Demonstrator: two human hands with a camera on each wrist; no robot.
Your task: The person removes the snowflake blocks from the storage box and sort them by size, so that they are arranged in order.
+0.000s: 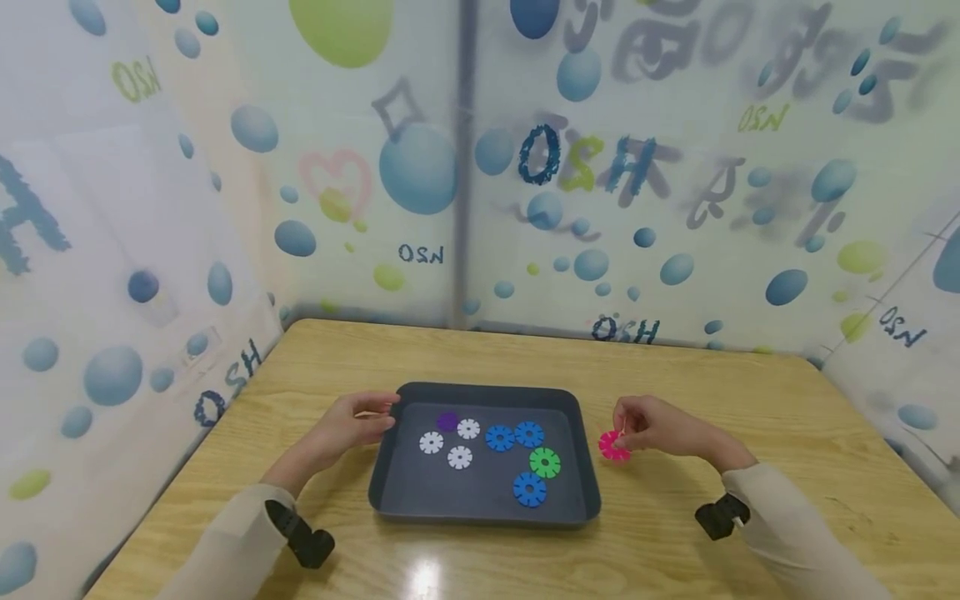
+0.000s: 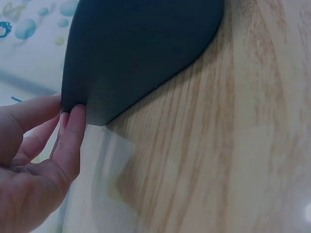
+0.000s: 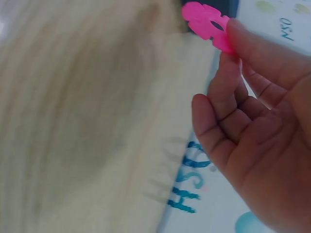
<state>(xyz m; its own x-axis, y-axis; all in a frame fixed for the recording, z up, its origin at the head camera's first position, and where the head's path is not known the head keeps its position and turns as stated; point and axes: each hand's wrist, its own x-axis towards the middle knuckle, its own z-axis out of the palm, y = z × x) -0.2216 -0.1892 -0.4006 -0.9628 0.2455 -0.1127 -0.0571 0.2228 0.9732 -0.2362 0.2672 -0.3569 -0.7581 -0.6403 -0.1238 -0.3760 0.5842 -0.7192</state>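
Observation:
A dark grey tray lies on the table with notched plastic snowflake discs in it. My left hand is at the tray's far left corner, holding its rim between thumb and fingers; the left wrist view shows the fingertips against the outer wall. Just off the tray's right side, my right hand pinches a pink snowflake disc between thumb and index finger. The right wrist view shows the pink disc at the fingertips, the other fingers curled loosely.
Inside the tray, white discs and a purple disc lie to the left. Blue discs and a green disc sit to the right. The wooden table meets a patterned curtain behind.

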